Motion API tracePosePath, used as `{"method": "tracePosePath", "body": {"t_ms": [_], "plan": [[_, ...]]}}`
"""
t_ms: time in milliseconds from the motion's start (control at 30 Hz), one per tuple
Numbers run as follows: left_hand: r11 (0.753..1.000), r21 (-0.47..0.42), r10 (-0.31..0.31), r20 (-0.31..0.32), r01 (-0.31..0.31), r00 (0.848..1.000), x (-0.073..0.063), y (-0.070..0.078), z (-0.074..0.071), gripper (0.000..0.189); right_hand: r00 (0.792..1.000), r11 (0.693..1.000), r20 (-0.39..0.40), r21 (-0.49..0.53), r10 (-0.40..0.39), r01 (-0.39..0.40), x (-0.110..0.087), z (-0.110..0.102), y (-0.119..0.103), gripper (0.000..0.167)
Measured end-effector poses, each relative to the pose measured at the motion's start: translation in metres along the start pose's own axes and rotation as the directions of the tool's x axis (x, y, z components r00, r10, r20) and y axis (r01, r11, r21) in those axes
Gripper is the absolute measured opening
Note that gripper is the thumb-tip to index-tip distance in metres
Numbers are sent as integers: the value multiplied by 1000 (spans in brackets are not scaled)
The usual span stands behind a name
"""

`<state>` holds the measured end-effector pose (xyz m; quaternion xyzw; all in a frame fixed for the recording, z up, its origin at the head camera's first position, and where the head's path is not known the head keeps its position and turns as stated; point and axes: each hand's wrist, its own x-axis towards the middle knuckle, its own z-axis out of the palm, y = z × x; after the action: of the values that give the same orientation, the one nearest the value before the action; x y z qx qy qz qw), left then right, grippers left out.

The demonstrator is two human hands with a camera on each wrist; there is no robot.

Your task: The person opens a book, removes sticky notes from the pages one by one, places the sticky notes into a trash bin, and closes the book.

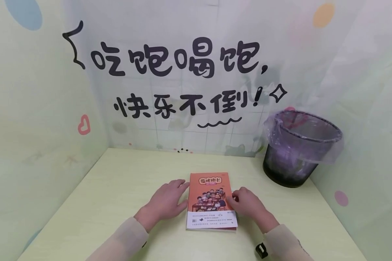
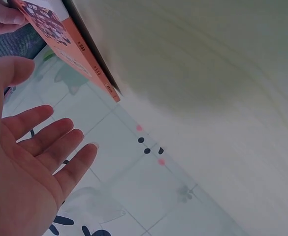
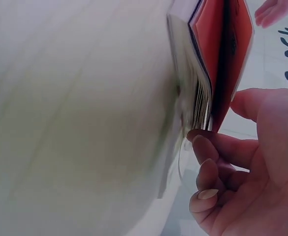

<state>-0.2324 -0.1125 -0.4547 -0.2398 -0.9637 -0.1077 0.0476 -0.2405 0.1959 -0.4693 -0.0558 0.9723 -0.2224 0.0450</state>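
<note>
A book (image 1: 206,186) with an orange cover and a white band across its lower part lies on the table. My left hand (image 1: 164,201) is beside the book's left edge; in the left wrist view its fingers spread loosely and hold nothing. At the opposite edge, my right hand (image 1: 246,203) pinches the book's cover. The right wrist view shows the thumb on the outer face of the cover, the curled fingers by the page edges, and the cover's red inner side (image 3: 210,37) lifted a little off the pages.
The pale yellow table (image 1: 117,203) carries a dark mesh waste bin (image 1: 289,165) lined with a purple plastic bag, at the back right. Printed curtain walls (image 1: 170,29) with large black characters enclose the table on the back and both sides.
</note>
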Motion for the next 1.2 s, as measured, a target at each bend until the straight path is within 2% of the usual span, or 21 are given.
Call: {"method": "tracePosePath", "body": {"t_ms": [333, 600, 700, 800, 867, 933, 1033, 1100, 1200], "plan": [[1000, -1, -20, -7, 20, 1000, 1, -1, -4, 61, 998, 994, -47, -96, -50, 46, -7, -8, -6, 42], [999, -25, -40, -30, 40, 999, 0, -9, -11, 60, 984, 991, -133, -74, -120, 111, -14, -15, -16, 41], [999, -27, -48, -48, 46, 998, 1, -14, -17, 61, 981, 992, -147, -3, -123, 123, -15, -18, -23, 45], [999, -21, -38, -77, 36, 996, 2, -17, -25, 60, 982, 979, -142, 142, -126, 146, -16, -18, -32, 49], [999, -23, -31, -101, 28, 994, 2, -20, -31, 60, 984, 949, -119, 268, -135, 163, -17, -17, -38, 51], [999, -27, -21, -128, 17, 992, 3, -23, -36, 59, 985, 907, -82, 385, -152, 172, -18, -14, -44, 55], [999, -44, -23, -160, 16, 987, 3, -28, -43, 59, 982, 844, -1, 511, -188, 162, -19, -9, -51, 62], [998, -52, -28, -180, 19, 983, 2, -31, -48, 59, 975, 823, 40, 544, -218, 162, -18, -3, -53, 66], [998, -61, -46, -201, 34, 979, 2, -35, -55, 59, 960, 823, 61, 531, -275, 202, -17, 4, -56, 66]]}}
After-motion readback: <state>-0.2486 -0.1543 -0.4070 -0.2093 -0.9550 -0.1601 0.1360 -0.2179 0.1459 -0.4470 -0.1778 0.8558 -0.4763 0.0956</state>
